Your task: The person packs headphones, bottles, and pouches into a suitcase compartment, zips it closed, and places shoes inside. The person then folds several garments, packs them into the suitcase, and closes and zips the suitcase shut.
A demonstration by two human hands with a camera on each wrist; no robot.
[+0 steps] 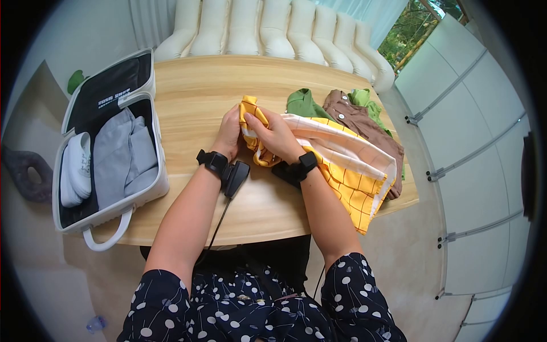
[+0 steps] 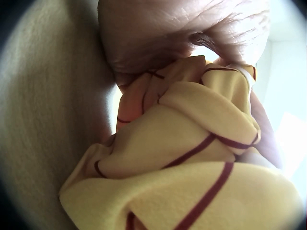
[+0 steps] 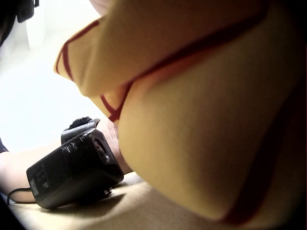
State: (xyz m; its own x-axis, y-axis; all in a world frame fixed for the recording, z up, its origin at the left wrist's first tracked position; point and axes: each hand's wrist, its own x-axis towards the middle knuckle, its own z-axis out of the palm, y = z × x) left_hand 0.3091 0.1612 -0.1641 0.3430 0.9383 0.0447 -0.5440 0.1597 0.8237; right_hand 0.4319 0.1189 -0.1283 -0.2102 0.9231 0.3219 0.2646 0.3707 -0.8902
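A yellow checked garment (image 1: pixel 350 185) with dark red lines and a pale lining is gathered between my two hands over the table. My left hand (image 1: pixel 229 135) grips its bunched end from the left. From the right, my right hand (image 1: pixel 278 137) holds the same end, thumb on top of the cloth. The rest of the garment trails to the right under my right forearm, its corner hanging past the table's front edge. In the left wrist view, folds of the checked garment (image 2: pixel 158 129) lie below the palm. Cloth covers most of the right wrist view and hides my right fingers.
An open white suitcase (image 1: pixel 162 176) on the left holds grey clothing (image 1: pixel 122 154) and white shoes (image 1: pixel 77 171). Brown clothing (image 1: pixel 364 125) and green clothing (image 1: pixel 307 105) lie on the right of the wooden table (image 1: pixel 199 85). A cream sofa (image 1: pixel 245 28) stands behind.
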